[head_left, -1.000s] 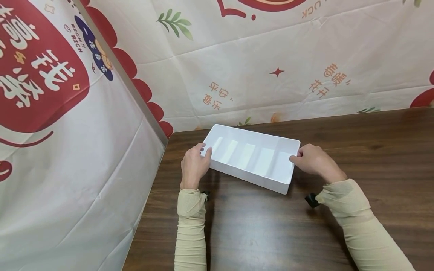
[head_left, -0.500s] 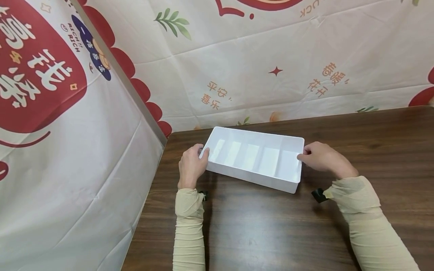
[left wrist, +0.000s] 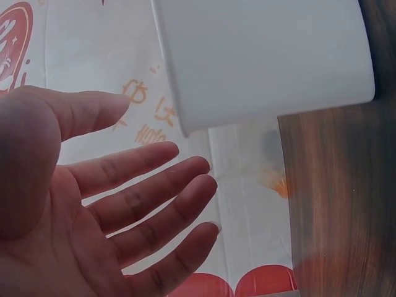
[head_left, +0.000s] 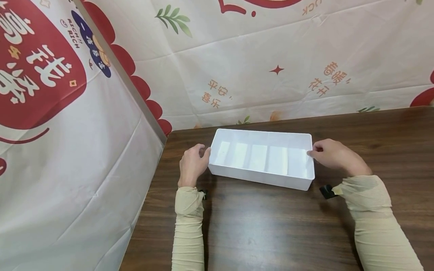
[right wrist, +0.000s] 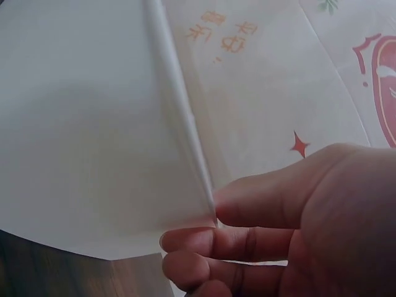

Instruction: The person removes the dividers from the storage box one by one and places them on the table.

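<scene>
A white plastic tray (head_left: 261, 177) with several shallow compartments lies on the dark wood table (head_left: 271, 229), its long side along the back edge. My right hand (head_left: 315, 152) pinches the rim of the tray's right end wall, thumb inside and fingers outside; the right wrist view shows that pinch (right wrist: 216, 219) on the thin white wall (right wrist: 86, 136). My left hand (head_left: 200, 158) sits beside the tray's left end. In the left wrist view that hand (left wrist: 161, 185) has straight, spread fingers a little apart from the tray's wall (left wrist: 260, 55).
A printed cream and red cloth (head_left: 254, 56) hangs behind the table, and another cloth panel (head_left: 68, 150) closes the left side along a metal pole (head_left: 125, 79). The table's left edge runs close to my left sleeve. Bare wood stretches to the right and front.
The tray has swung and slid to the right, now lying parallel to the table's back edge. My left hand has let go of its left end and opened; the right hand kept its hold.
</scene>
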### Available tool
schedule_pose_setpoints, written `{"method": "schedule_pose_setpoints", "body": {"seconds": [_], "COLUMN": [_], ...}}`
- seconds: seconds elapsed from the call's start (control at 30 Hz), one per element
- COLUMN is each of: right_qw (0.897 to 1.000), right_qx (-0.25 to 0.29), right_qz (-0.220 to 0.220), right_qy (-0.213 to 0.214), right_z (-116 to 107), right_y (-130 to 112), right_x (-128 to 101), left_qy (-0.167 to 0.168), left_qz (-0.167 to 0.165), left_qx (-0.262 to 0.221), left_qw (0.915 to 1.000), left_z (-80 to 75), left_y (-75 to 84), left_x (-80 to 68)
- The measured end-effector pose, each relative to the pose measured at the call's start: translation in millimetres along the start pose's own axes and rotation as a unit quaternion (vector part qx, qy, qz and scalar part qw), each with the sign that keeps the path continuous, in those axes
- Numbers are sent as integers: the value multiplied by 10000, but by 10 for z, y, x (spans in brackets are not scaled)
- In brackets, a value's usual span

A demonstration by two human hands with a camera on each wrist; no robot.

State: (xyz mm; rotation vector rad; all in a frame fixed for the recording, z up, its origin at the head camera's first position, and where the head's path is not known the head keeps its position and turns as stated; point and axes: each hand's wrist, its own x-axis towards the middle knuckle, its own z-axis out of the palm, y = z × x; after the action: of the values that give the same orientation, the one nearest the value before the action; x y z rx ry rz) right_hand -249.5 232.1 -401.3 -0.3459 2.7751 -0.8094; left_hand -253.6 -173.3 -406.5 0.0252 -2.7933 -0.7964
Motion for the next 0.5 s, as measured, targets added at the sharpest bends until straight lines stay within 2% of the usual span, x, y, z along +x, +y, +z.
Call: {"method": "schedule_pose_setpoints", "body": {"seconds": [0.2,0.5], "right_qw": [9999,9992], "right_qx": [-146,-218], "right_qz": [-24,246], "right_qy": [43,216], "right_z": [-40,-112], "right_y": [55,130], "right_x": [-38,-63], "left_qy": [-139,-295], "left_qz": [43,47], "left_qx": [30,71], "left_qw": [9999,9995], "left_z": [14,83], "left_y": [30,61], "left_x": [-4,11]}}
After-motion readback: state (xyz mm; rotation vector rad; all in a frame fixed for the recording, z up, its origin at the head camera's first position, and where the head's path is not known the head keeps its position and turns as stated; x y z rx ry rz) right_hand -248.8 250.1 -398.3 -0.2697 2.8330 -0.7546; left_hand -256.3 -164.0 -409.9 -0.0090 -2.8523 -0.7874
